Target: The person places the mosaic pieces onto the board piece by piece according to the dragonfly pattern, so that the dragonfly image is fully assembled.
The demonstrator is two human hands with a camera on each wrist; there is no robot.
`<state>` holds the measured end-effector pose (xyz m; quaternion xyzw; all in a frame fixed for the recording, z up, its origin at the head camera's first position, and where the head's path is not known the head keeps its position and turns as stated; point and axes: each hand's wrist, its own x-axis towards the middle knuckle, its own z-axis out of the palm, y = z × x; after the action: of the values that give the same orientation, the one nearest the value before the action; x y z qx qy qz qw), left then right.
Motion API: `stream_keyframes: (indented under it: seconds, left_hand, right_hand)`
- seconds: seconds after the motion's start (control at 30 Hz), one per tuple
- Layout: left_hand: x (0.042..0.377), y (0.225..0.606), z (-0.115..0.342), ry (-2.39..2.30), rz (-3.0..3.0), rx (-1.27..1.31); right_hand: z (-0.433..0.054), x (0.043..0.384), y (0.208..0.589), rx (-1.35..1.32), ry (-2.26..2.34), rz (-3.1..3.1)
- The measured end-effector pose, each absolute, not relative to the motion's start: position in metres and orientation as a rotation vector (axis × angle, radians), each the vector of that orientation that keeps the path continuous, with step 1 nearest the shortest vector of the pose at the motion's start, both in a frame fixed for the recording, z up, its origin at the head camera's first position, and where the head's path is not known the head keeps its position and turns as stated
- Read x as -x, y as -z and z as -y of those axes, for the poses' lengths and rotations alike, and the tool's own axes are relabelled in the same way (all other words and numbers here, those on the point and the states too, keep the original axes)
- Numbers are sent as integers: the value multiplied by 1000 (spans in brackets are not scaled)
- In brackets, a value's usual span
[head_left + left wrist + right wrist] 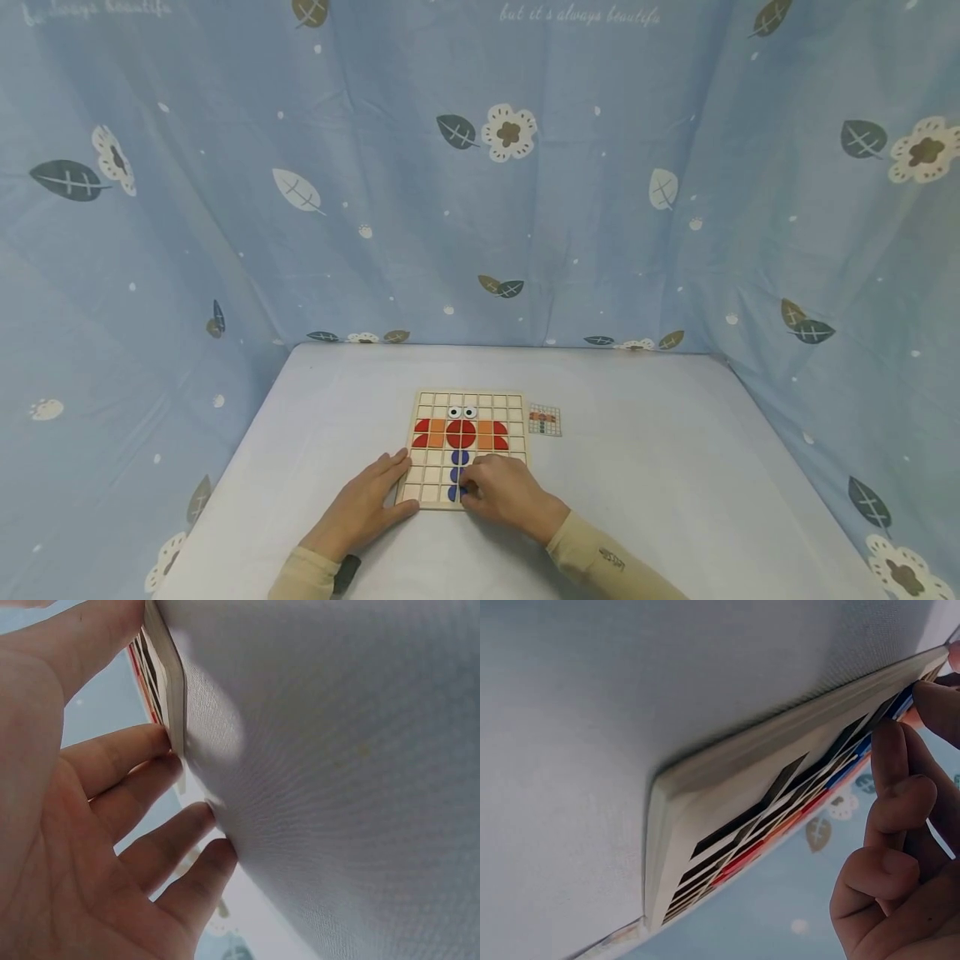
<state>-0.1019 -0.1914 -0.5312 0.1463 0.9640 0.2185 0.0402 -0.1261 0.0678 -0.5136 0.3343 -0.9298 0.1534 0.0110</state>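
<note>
A wooden grid board [433, 476] lies on the white table, with flat pieces set in its squares: two eyes, a red circle [461, 433], orange squares, red quarter shapes and a column of blue pieces [459, 457]. My left hand [362, 506] rests at the board's near left corner, fingers along the left side and thumb at the front edge. In the left wrist view its fingers [127, 757] are fairly straight against the board's side. My right hand [506, 492] pinches a blue piece [904, 701] low in the column, thumb and forefinger on it, other fingers curled. The hand partly hides that piece.
A small pattern card [545, 420] with a similar picture lies just right of the board. Blue printed cloth [405, 208] hangs behind and on both sides of the white table [637, 433].
</note>
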Motion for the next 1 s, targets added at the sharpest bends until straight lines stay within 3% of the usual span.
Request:
stream_keyframes:
  seconds: [0.57,0.8,1.0]
  left_hand:
    - [101,535,192,-664,-2980,-467]
    - [99,532,190,-641,-2965,-466]
    - [98,528,189,-628,-2968,-505]
  right_hand:
    - [-76,128,508,-1019,-564,2865]
    - [-121,131,497,-825,-567,2616]
    - [-185,137,492,-463,-536,2694]
